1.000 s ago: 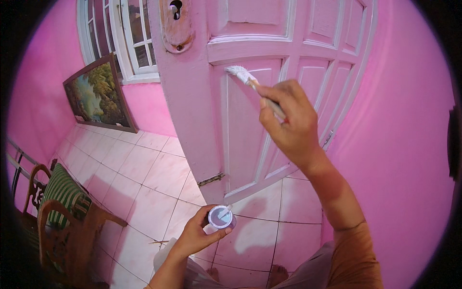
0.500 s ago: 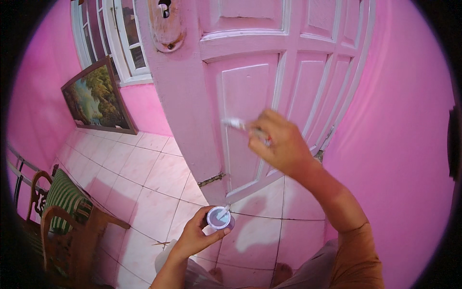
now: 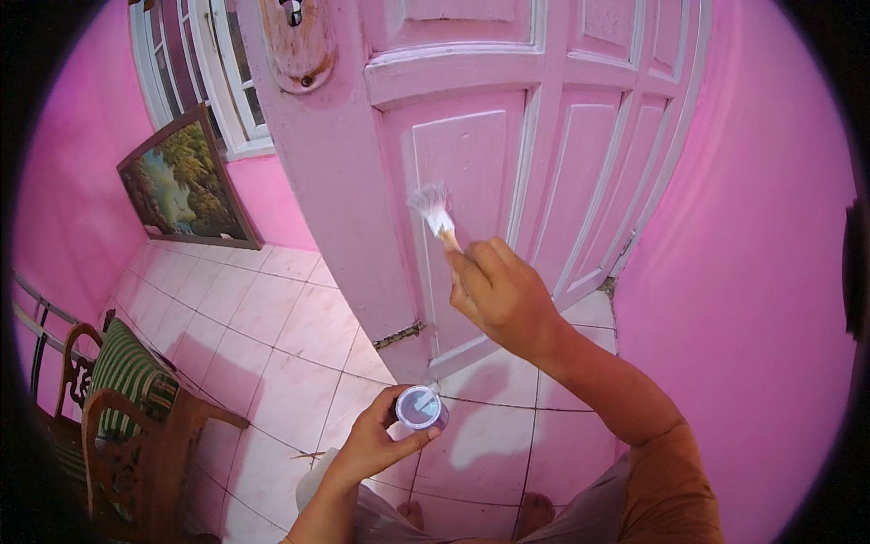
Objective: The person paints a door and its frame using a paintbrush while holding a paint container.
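Note:
My right hand is closed round the handle of a paintbrush. The brush's splayed, whitish bristles are at the left edge of a raised panel on the pink door; whether they press on it is hard to tell. Lower down, my left hand grips a small round paint cup from its left side, thumb along the near side. Pale paint shows inside the cup, which is held upright, open end up. At the top of the door, a worn lock plate shows bare patches.
A carved wooden chair with a green striped cushion stands at the left. A framed landscape painting leans against the wall below a white window. At the right is a pink wall. My feet are on pale floor tiles.
My right hand has moved left and slightly down, and the brush now points more upward, its bristles fanned out. The door has swung slightly left in view. My left hand still holds the cup.

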Demonstrator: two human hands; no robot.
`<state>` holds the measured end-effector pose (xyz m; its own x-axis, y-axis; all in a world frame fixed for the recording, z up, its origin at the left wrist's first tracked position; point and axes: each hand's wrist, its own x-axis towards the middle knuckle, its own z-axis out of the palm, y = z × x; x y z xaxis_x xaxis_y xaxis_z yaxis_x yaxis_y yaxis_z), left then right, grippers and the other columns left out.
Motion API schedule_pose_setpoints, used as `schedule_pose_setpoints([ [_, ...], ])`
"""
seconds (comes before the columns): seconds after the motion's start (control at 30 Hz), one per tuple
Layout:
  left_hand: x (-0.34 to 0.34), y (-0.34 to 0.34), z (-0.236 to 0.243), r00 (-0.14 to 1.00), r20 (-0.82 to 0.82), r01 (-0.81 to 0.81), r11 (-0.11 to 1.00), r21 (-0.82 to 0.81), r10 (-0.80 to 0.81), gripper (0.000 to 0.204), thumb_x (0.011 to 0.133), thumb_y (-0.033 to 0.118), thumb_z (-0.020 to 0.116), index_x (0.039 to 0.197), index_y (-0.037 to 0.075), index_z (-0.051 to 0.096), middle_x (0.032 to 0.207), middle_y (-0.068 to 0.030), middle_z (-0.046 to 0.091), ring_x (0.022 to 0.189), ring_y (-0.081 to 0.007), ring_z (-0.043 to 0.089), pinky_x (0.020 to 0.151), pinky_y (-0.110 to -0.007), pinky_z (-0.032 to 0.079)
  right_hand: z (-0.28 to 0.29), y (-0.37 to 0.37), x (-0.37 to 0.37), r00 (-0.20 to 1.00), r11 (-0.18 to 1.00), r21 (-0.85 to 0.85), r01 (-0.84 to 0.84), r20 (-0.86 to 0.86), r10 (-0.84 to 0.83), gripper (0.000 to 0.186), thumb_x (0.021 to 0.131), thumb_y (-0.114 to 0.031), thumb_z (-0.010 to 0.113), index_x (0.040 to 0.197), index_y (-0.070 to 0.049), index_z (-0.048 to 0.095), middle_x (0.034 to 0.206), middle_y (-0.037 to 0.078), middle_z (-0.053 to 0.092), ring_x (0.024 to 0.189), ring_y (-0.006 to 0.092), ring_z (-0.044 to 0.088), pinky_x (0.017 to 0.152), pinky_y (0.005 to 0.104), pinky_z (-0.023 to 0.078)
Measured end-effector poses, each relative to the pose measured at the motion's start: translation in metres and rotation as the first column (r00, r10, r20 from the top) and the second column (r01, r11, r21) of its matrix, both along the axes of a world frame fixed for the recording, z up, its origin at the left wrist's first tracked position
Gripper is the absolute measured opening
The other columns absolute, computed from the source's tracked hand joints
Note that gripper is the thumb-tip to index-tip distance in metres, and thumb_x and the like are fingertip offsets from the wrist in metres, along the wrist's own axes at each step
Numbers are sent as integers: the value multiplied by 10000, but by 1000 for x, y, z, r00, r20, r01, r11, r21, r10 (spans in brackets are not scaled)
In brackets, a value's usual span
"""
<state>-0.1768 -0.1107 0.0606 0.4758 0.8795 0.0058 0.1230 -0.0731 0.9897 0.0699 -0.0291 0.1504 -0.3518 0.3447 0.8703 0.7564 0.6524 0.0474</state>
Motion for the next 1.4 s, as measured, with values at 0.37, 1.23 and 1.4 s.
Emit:
schedule_pose_setpoints([
  [0.37,-1,-1,2,1000,0,16,1000,-6,-16,647,807,169,848,1337,11,511,1233,-104,632,1210,-209,593,1079,-352,433,41,-11,25,980,865,-493,-97,-201,-5,186,839,-142,661,957,-1,683,904,168,569,779,335,606,749,430,514],
  [1.23,16,3,-2,997,-50,-66,997,-45,63,625,770,47,851,1293,-9,513,1200,-98,631,1138,-182,616,1013,-334,483,-65,-45,115,884,666,-729,-157,-405,-235,201,880,-81,670,1071,-24,702,860,70,586,680,150,552,581,288,470],
  [1.4,33,14,52,995,-93,-28,997,-71,21,641,754,13,833,1303,3,503,1321,-153,585,1218,-239,581,1076,-394,451,-30,-46,132,809,667,-712,-220,-515,-283,216,893,-111,667,1076,-2,696,903,114,632,694,169,579,627,293,477],
])
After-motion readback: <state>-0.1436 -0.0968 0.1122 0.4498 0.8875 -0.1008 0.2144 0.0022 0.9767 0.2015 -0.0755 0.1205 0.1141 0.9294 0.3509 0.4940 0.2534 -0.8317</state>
